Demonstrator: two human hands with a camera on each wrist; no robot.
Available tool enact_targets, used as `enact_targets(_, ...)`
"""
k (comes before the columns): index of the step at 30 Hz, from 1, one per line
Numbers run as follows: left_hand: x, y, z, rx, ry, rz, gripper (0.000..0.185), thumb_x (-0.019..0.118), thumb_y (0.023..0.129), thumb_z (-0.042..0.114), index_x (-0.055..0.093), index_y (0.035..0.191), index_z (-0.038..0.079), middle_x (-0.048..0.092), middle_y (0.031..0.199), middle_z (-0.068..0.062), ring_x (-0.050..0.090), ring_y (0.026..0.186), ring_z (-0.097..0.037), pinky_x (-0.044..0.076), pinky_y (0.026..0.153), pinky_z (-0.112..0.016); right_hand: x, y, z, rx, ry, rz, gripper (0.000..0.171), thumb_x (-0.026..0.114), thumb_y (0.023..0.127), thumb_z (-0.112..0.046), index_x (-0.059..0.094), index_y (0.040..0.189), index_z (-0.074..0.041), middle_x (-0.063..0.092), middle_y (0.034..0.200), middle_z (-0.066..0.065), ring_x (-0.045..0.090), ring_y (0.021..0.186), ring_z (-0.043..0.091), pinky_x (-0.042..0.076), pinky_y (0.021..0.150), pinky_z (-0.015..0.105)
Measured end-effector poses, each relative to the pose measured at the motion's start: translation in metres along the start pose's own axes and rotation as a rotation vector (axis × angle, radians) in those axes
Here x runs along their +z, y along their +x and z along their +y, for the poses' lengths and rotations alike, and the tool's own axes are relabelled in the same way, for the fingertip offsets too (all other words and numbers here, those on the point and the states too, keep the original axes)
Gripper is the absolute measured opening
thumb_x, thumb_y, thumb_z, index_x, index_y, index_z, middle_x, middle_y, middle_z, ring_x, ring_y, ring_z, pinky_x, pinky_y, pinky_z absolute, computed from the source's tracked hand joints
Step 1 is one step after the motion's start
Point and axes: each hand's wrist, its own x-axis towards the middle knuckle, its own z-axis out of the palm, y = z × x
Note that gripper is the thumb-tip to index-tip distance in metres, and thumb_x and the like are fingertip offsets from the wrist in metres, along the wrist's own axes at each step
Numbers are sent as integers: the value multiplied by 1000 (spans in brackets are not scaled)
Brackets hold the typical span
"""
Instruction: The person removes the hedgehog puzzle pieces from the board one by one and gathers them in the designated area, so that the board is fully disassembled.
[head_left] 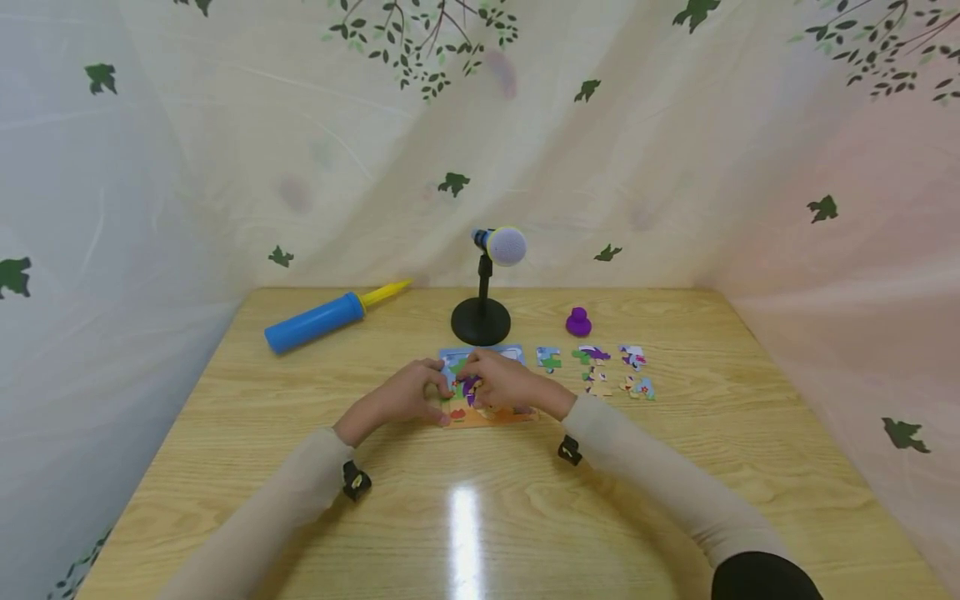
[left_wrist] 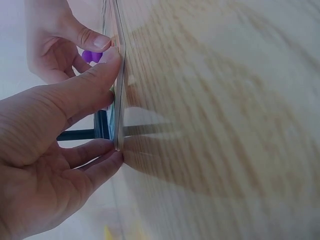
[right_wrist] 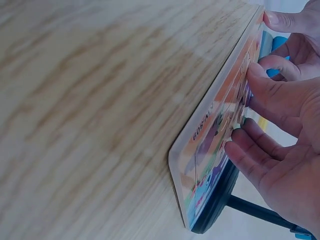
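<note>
On the puzzle board (head_left: 487,412), both hands (head_left: 457,390) press a purple piece (head_left: 470,385).

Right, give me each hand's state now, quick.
Left hand: fingers rest on the left edge of the puzzle board; no clear grip.
Right hand: fingertips press on the board; whether they pinch a piece cannot be told.
</note>
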Motion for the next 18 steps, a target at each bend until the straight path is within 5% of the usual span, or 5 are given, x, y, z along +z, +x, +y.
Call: enact_targets(18, 1, 0, 2, -52, -26, 0, 25, 90, 77, 23, 76, 93, 9, 48, 152, -28, 39, 146, -46, 31, 120, -59, 0, -1, -2, 48, 79, -1, 36, 76, 90, -4, 67, 124, -9, 51, 117, 8, 57, 97, 16, 53, 81, 28)
